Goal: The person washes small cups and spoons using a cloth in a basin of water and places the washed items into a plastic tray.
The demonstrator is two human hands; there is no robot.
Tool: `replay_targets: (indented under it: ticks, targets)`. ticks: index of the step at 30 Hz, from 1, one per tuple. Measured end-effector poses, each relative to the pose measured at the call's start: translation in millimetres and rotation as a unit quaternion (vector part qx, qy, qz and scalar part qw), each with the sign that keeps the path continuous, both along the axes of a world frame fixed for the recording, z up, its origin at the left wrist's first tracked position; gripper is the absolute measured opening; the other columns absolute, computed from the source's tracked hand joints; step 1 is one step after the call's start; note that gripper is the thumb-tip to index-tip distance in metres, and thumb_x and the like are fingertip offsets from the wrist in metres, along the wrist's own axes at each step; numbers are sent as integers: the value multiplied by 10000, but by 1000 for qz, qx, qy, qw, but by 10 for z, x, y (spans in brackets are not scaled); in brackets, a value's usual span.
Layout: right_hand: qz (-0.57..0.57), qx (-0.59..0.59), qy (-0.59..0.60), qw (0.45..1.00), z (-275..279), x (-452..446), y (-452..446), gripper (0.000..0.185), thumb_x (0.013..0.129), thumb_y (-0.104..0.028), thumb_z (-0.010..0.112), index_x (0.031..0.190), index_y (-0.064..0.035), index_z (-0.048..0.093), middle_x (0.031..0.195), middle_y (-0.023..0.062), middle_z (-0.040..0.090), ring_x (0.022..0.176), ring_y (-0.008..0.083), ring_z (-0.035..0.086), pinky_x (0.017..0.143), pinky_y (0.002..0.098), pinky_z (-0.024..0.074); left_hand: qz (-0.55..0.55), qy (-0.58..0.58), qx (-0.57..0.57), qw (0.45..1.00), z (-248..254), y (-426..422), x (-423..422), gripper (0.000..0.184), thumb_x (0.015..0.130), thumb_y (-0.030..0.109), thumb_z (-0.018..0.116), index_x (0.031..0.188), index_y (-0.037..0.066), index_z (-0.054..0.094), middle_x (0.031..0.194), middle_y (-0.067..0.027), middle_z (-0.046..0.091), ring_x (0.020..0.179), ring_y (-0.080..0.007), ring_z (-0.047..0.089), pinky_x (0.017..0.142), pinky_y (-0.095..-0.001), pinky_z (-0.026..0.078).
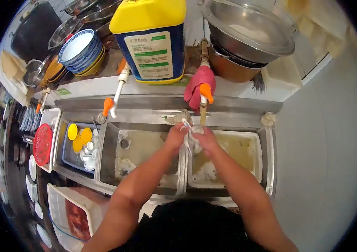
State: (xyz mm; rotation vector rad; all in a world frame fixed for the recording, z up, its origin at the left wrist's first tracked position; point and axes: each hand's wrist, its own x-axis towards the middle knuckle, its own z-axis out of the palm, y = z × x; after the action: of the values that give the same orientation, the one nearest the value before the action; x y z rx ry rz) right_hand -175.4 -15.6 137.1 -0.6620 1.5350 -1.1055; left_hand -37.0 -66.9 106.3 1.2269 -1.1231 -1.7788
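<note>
My left hand is closed on a limp white cloth-like thing, whose end hangs over the divider between two sink basins. Close beside it, my right hand has its fingers curled at the same white bundle, just under the right tap. The bundle is small and partly covered by my fingers, so its exact kind is unclear. A pink cloth is draped around that tap's pipe. Cloudy water with foam fills the right basin below my right hand.
The middle basin holds murky water. To its left, a blue-grey tub contains yellow and white cups. A red strainer lies farther left. On the ledge stand a yellow-and-blue jug, stacked bowls and metal basins.
</note>
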Motion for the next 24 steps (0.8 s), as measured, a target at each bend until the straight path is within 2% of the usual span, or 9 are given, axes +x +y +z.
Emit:
replay_targets:
  ticks: [2,4,7,8,13,15,18,22,24]
  targets:
    - [86,-29,124,988,-116,-127,-83,331,734,-132,664,1043,-28,606,914,114,652,814,254,629,740,360,497,-20,56,19,998,40,-75,139,174,897,118,522,1039,40,586,850,-41,612,759,-114,573,680,-276,469]
    - [168,-54,245,953,-327,-266,-169,326,724,-122,669,1030,-23,615,916,138,658,810,263,630,732,359,495,-22,-25,-36,999,91,-113,200,155,883,99,537,1012,42,602,794,-36,611,713,-97,582,627,-264,481]
    - [263,-45,395,879,-402,-378,-234,352,696,-104,680,1031,-16,615,928,186,648,794,276,628,725,361,494,-185,-279,-149,930,297,-79,302,185,855,164,575,989,39,600,810,-123,644,754,-244,634,674,-368,500]
    - [251,-61,327,909,-377,-415,-219,353,692,-103,683,1027,-16,610,900,163,649,779,271,626,728,360,493,-261,-395,-216,854,306,-64,315,206,851,191,573,986,37,595,823,-158,647,772,-309,638,695,-410,501]
    - [50,-202,231,951,-423,-239,-324,307,730,-112,709,991,-9,583,800,69,625,716,220,606,688,355,505,-297,-394,-284,822,41,81,235,267,887,267,515,989,28,581,826,-202,620,716,-345,614,664,-441,485]
    - [-179,-65,-89,978,-269,12,-358,320,755,-143,706,1015,-17,569,818,63,609,678,226,598,648,373,517,-329,-358,-186,854,189,188,86,288,896,283,467,969,22,564,918,-227,607,849,-391,596,759,-486,469]
    - [-269,107,-216,933,-544,122,-407,324,789,-198,692,1013,-3,563,812,83,601,652,237,591,627,404,522,-246,-368,-252,861,-48,266,-31,282,886,237,455,934,-24,552,880,-249,612,819,-420,588,754,-494,461]
    - [-130,110,-313,934,-579,145,-402,348,834,-259,646,1027,17,556,821,97,590,670,246,590,628,410,511,-221,-355,-265,869,-36,263,37,300,880,255,464,910,-27,563,882,-257,611,833,-421,586,758,-496,458]
    - [-124,44,-149,980,-283,88,-359,332,842,-268,632,999,20,580,836,110,608,695,251,592,623,411,498,-251,-330,-188,890,138,279,61,279,878,252,483,920,-12,560,844,-232,616,775,-391,604,715,-475,473]
